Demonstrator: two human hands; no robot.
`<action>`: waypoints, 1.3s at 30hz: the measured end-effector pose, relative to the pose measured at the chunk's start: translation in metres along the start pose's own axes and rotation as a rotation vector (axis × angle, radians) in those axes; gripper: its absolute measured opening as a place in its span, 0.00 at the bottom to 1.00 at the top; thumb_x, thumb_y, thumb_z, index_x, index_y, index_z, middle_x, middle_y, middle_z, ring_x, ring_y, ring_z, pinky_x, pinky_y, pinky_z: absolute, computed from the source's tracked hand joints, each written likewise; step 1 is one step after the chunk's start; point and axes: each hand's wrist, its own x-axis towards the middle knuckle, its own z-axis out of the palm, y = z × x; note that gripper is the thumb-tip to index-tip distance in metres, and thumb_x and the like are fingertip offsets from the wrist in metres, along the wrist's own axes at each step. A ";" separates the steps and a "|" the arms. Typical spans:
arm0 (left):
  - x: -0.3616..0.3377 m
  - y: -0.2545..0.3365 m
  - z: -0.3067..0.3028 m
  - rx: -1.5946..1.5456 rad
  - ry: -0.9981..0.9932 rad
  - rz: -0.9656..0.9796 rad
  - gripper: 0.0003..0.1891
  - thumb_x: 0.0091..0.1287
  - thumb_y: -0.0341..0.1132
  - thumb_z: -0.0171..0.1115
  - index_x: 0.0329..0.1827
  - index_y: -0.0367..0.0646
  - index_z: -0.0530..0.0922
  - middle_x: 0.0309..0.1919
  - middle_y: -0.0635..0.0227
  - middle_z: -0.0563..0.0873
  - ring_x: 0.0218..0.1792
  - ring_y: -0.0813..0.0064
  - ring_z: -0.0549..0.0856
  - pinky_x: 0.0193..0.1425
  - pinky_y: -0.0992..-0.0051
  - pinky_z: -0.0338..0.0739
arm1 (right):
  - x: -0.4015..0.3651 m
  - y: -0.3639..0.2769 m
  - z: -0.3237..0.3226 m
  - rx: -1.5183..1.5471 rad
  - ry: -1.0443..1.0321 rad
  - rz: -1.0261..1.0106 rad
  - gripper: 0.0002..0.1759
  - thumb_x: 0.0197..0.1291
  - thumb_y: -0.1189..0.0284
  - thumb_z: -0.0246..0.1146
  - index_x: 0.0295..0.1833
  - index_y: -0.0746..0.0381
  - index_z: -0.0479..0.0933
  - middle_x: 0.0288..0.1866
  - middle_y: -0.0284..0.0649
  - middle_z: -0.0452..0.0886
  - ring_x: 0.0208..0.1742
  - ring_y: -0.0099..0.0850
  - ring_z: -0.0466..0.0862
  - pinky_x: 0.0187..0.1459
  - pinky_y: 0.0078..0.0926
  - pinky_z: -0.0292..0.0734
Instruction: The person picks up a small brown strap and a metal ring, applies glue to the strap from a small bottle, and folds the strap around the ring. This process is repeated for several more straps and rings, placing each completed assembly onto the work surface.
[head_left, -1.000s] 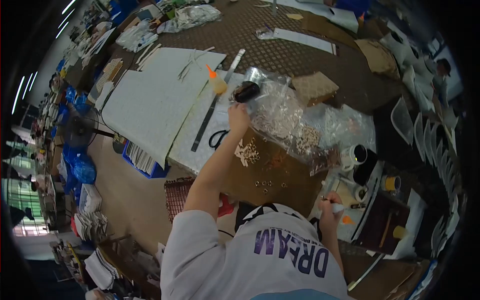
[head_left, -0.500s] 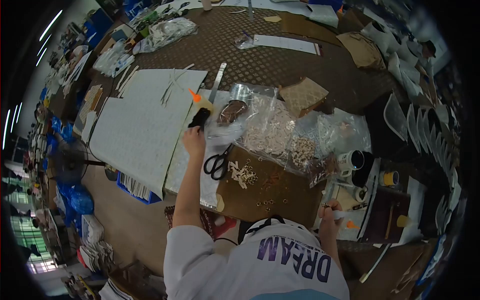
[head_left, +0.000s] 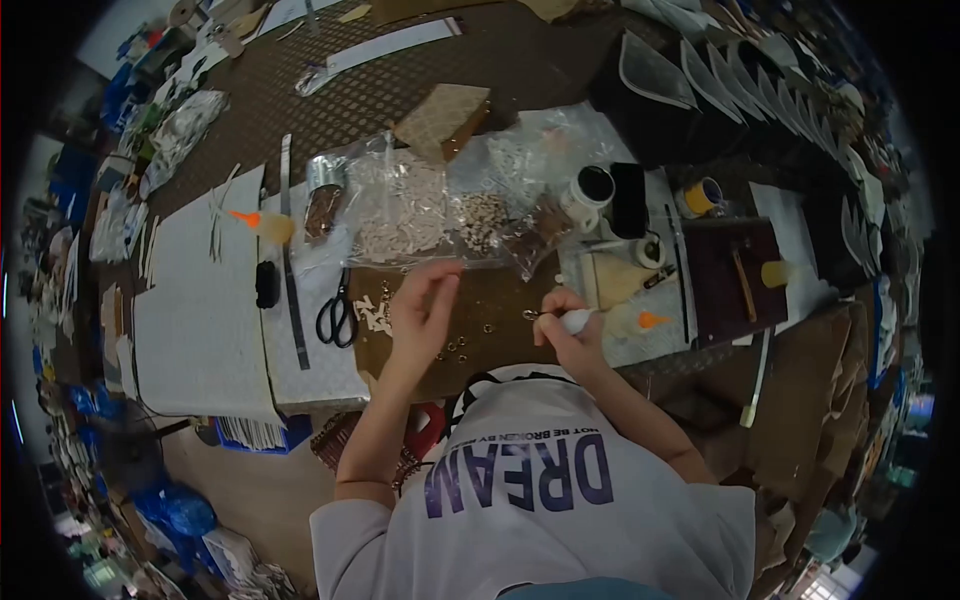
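My left hand (head_left: 425, 312) is above the brown work board (head_left: 480, 370), fingers stretched out and thumb apart, with nothing visible in it. My right hand (head_left: 572, 335) is closed, pinching a small metal ring (head_left: 530, 314) at its fingertips. A white bottle-like piece (head_left: 577, 321) also shows in that hand, mostly hidden by the fingers. Loose metal rings (head_left: 452, 350) and pale strips (head_left: 375, 314) lie on the board by my left hand. Left of them are black-handled scissors (head_left: 337, 321). A small black object (head_left: 267, 285) lies on the white sheet (head_left: 200, 330).
Clear bags of pale pieces (head_left: 405, 205) and beads (head_left: 482, 220) lie behind my hands. To the left are a bottle with an orange nozzle (head_left: 265, 224) and a steel ruler (head_left: 294, 260). A mug (head_left: 586, 200), an orange tip (head_left: 652, 320) and a dark red board (head_left: 722, 270) are right.
My left hand has let go of the black object, now lying on the white sheet, and come over the board. My right hand has moved inward with the ring. The camera view has turned right.
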 end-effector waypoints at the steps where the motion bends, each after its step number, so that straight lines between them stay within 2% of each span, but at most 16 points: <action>1: -0.010 0.019 0.017 0.036 -0.079 0.047 0.08 0.64 0.25 0.58 0.45 0.38 0.79 0.41 0.63 0.82 0.42 0.75 0.81 0.47 0.79 0.73 | -0.004 -0.001 -0.005 0.002 -0.011 0.031 0.03 0.59 0.80 0.55 0.34 0.63 0.69 0.25 0.30 0.69 0.27 0.16 0.74 0.28 0.15 0.67; 3: -0.022 0.043 0.039 0.128 -0.199 0.201 0.11 0.61 0.25 0.61 0.47 0.39 0.79 0.42 0.61 0.82 0.44 0.71 0.82 0.47 0.77 0.75 | -0.011 -0.005 -0.008 0.041 -0.028 0.019 0.03 0.59 0.80 0.56 0.34 0.63 0.69 0.28 0.30 0.70 0.28 0.17 0.74 0.29 0.15 0.68; 6: -0.041 0.050 0.056 0.078 -0.219 0.164 0.13 0.59 0.24 0.64 0.47 0.39 0.79 0.43 0.61 0.82 0.42 0.72 0.82 0.45 0.77 0.76 | -0.018 -0.009 -0.015 0.067 -0.090 -0.040 0.03 0.58 0.80 0.57 0.34 0.63 0.69 0.31 0.31 0.70 0.29 0.17 0.75 0.30 0.15 0.69; 10: -0.057 0.051 0.062 0.033 -0.148 0.071 0.10 0.56 0.22 0.65 0.41 0.39 0.80 0.37 0.63 0.84 0.36 0.74 0.83 0.40 0.79 0.78 | -0.022 -0.008 -0.021 -0.002 -0.184 -0.131 0.03 0.57 0.81 0.58 0.35 0.64 0.70 0.33 0.32 0.70 0.30 0.18 0.75 0.31 0.15 0.69; 13: -0.064 0.055 0.061 0.052 -0.065 0.181 0.09 0.55 0.21 0.66 0.38 0.38 0.81 0.35 0.63 0.84 0.35 0.75 0.84 0.38 0.79 0.78 | -0.025 -0.011 -0.019 -0.026 -0.171 -0.177 0.04 0.56 0.81 0.61 0.36 0.64 0.73 0.32 0.32 0.70 0.31 0.19 0.73 0.32 0.16 0.67; 16: -0.071 0.062 0.060 0.063 -0.022 0.192 0.09 0.53 0.20 0.67 0.37 0.39 0.81 0.35 0.63 0.84 0.35 0.75 0.84 0.36 0.80 0.78 | -0.024 -0.014 -0.019 -0.184 -0.164 -0.331 0.06 0.54 0.81 0.64 0.38 0.63 0.76 0.32 0.32 0.70 0.32 0.20 0.72 0.34 0.17 0.66; 22: -0.080 0.066 0.059 0.109 0.009 0.238 0.09 0.53 0.21 0.68 0.37 0.39 0.82 0.35 0.64 0.84 0.34 0.76 0.84 0.34 0.81 0.77 | -0.028 -0.018 -0.018 -0.168 -0.192 -0.284 0.10 0.50 0.82 0.66 0.39 0.62 0.78 0.32 0.32 0.70 0.31 0.21 0.70 0.33 0.18 0.65; 39: -0.089 0.068 0.056 0.143 0.007 0.284 0.09 0.53 0.22 0.68 0.36 0.42 0.83 0.36 0.66 0.84 0.33 0.76 0.83 0.33 0.81 0.77 | -0.032 -0.008 -0.018 -0.166 -0.223 -0.307 0.09 0.49 0.82 0.67 0.38 0.62 0.79 0.31 0.30 0.69 0.30 0.19 0.69 0.32 0.16 0.64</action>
